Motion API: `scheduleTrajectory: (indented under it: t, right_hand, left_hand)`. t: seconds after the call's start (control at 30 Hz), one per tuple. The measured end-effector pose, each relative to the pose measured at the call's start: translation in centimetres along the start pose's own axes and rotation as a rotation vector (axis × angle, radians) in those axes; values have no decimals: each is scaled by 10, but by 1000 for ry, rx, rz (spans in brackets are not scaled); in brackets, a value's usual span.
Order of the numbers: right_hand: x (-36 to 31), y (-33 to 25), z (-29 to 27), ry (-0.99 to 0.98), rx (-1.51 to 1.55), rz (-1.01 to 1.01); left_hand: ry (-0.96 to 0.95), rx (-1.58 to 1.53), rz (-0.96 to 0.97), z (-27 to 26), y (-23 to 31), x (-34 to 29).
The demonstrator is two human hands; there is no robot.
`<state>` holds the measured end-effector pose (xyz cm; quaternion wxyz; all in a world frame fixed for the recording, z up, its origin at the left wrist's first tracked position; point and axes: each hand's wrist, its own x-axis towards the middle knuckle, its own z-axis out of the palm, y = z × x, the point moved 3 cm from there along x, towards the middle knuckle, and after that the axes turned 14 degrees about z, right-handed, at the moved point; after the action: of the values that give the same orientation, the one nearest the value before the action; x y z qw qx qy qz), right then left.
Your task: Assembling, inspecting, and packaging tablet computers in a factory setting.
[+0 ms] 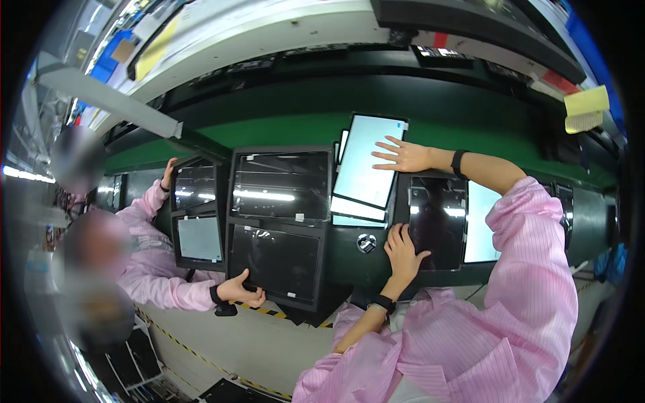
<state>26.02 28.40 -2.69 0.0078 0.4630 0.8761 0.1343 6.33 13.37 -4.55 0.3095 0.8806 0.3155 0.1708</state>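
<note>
My right hand (406,157) lies with spread fingers on the upper part of a lit, pale screen panel (363,171). This panel rests at a slant on top of other lit panels, whose edges show beneath it. My left hand (402,258) is at the lower left edge of a dark, glossy screen panel (438,232), fingers stretched out and thumb reaching onto its lower edge. Just right of the dark panel is another lit panel (478,232), partly covered by my right arm and sleeve. A small round metallic object (366,243) sits left of my left hand.
Left of the stack is a black tray (326,235) with dark panels in two compartments. A co-worker's hand (242,290) touches its lower edge; the other hand (168,172) is at a second tray (176,232). A shelf (282,37) crosses the back; yellow notes (586,107) hang right.
</note>
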Motion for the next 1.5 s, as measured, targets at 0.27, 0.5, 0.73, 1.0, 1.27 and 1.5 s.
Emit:
scheduleTrajectory:
  t: [0.27,0.5,0.73,1.0,1.27,1.5]
  right_hand:
    - [-11,-46,-13,-66,44,769]
    - [-193,-126,-96,621,587,1849]
    - [-334,-193,-54,447,292,2142]
    - [-354,-90,-18,523,590,1956]
    - [-373,-73,-2,699,755,1990]
    - [-388,-163,-23,617,857,2090]
  left_hand:
    - [-65,4,18,8,4,17]
    - [-110,20,105,7,2,22]
    - [-207,182,303,20,42,46]
    - [-154,249,475,106,88,130]
    - [-164,353,435,132,86,139]
    - [-135,351,454,127,79,136]
